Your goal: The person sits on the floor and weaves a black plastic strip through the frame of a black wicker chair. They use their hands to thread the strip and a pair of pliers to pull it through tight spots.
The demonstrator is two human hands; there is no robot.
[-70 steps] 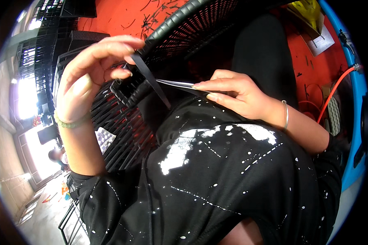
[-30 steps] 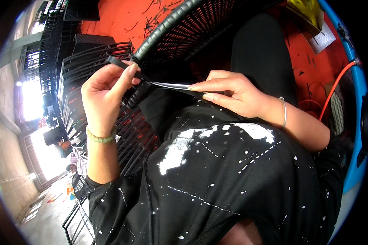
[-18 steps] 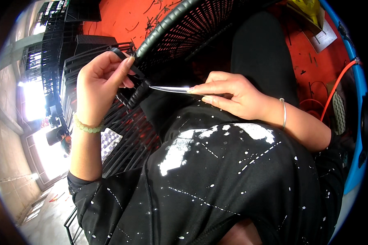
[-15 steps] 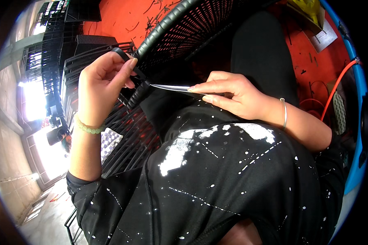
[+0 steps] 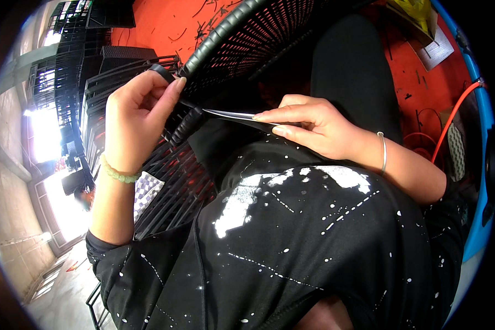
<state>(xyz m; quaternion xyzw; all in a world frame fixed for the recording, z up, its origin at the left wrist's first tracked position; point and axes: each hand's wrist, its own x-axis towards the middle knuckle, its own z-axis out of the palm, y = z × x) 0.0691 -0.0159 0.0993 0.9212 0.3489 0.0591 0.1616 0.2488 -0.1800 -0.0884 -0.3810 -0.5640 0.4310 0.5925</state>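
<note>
Left hand: we hold it raised, back toward the camera, fingers curled and closed in a pinch at the fingertips.
Left wrist: we keep it nearly straight above an upright forearm; a pale green bead bracelet circles it.
Left forearm: bare, rising from a dark sleeve low in the view.
Right hand: we hold it palm down, knuckles up, index finger and thumb stretched leftward and pressed together in a flat pinch.
Right wrist: slightly bent, ringed by a thin silver bangle.
Right forearm: bare, entering from the right.
Spacing: our hands sit near each other, not touching.
</note>
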